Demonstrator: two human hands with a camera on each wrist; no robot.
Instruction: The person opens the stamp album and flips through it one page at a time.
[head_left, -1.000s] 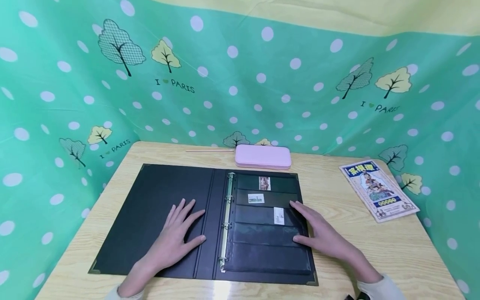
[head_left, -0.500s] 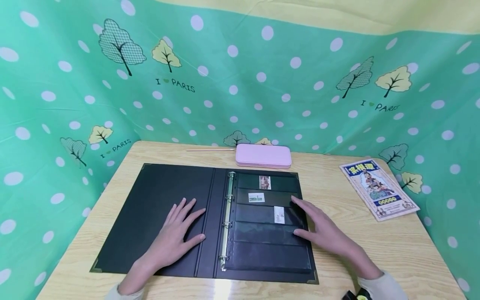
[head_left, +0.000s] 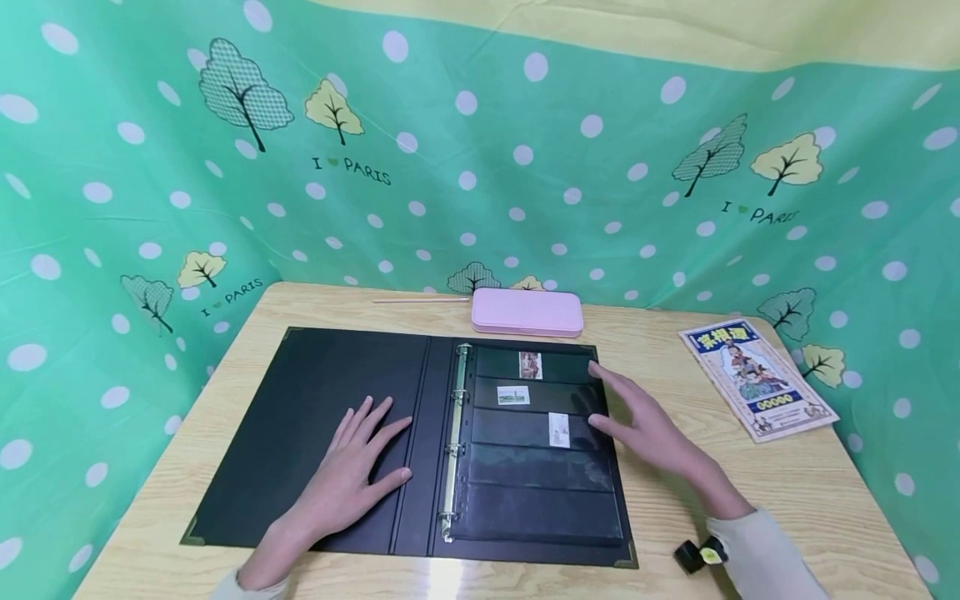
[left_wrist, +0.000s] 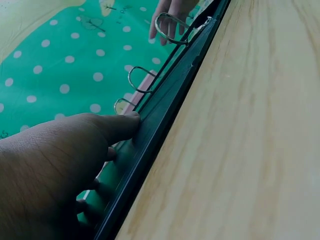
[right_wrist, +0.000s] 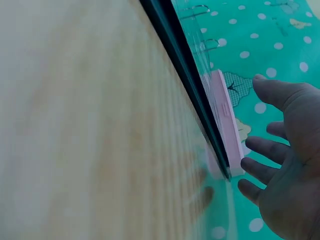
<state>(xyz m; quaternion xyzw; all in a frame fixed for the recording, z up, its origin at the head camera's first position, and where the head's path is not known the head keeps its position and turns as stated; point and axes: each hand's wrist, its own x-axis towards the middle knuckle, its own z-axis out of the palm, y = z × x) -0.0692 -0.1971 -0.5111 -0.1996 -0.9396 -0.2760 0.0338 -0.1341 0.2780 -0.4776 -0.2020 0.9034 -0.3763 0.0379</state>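
A black ring binder (head_left: pixel 337 375) lies spread open on the table, its metal rings (head_left: pixel 453 450) running down the middle. On its right side is a black pocket page (head_left: pixel 540 508) with three stamps: a reddish one (head_left: pixel 530 365), a green and white one (head_left: pixel 513 395) and a pale one (head_left: pixel 558 430). My left hand (head_left: pixel 345 483) rests with fingers spread on the left cover; in the left wrist view its thumb (left_wrist: pixel 122 126) touches the binder near the rings. My right hand (head_left: pixel 652 425) hovers at the page's right edge, fingers apart and holding nothing, as the right wrist view also shows.
Behind the binder stands a pink case (head_left: pixel 527 312), with a thin stick (head_left: pixel 420 300) to its left. A printed booklet (head_left: pixel 757 379) lies at the right of the wooden table (head_left: pixel 750 483). A green dotted cloth (head_left: pixel 480 167) encloses the back and sides.
My right hand has moved away from me along the page's right edge, from beside the lower stamp up toward the upper rows. The left hand and binder stay put.
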